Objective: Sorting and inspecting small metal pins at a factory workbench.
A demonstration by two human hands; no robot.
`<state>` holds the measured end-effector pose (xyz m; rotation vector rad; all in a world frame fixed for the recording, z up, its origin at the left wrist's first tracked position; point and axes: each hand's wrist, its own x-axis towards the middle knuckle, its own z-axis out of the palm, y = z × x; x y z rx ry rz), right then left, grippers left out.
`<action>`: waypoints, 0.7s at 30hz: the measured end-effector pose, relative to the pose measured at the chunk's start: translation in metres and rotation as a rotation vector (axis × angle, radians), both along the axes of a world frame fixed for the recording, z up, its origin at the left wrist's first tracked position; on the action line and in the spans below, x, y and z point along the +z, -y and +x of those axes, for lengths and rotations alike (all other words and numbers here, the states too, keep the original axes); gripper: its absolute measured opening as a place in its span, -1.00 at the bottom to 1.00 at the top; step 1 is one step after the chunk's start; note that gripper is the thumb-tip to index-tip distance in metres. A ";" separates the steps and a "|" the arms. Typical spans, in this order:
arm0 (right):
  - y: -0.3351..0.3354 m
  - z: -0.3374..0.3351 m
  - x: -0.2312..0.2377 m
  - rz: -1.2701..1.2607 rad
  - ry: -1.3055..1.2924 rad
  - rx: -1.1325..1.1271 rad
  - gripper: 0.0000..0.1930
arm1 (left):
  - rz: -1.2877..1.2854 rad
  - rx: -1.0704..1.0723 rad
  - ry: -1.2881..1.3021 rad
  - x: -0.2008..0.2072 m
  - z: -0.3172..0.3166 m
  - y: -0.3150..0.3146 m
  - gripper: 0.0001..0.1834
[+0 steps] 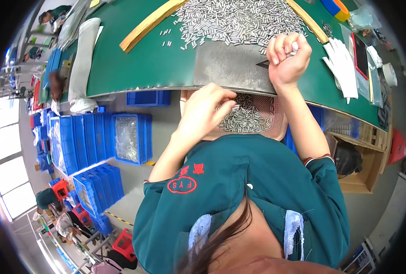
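My left hand (207, 109) hangs over a pink perforated basket (279, 119) below the table's front edge. Its fingers are bent, with a gap between thumb and forefinger and nothing visible in it. Many small metal pins (244, 119) lie in the basket just beside the thumb. Over the right end of a grey metal plate (225, 61), my right hand (288, 59) is closed like a fist. Something small and whitish shows between its thumb and fingers, too unclear to name. Beyond the plate, a large heap of silvery metal pins (239, 20) is spread out.
Wooden strips (150, 25) flank the heap on the green table (116, 68). White gloves (342, 68) and a red-edged phone-like object (360, 55) lie at right; a grey sleeve (84, 59) lies at left. Blue crates (132, 137) stand at lower left, a cardboard box (360, 178) at lower right.
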<state>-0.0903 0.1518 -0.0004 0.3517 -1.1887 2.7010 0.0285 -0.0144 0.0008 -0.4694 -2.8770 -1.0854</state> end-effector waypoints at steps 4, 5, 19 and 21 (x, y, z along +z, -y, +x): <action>-0.009 0.020 0.011 -0.130 -0.012 0.024 -0.59 | 0.053 0.392 -0.170 -0.031 0.035 0.038 -0.80; -0.018 0.030 0.016 -0.144 -0.065 0.101 -0.59 | 0.047 0.491 -0.199 -0.042 0.040 0.048 -0.76; -0.125 0.119 -0.099 1.272 0.440 0.203 -0.61 | 1.335 0.573 0.251 -0.109 0.080 0.063 -0.67; -0.124 0.125 -0.106 0.985 0.539 0.200 -0.66 | 1.392 0.538 0.223 -0.108 0.076 0.058 -0.68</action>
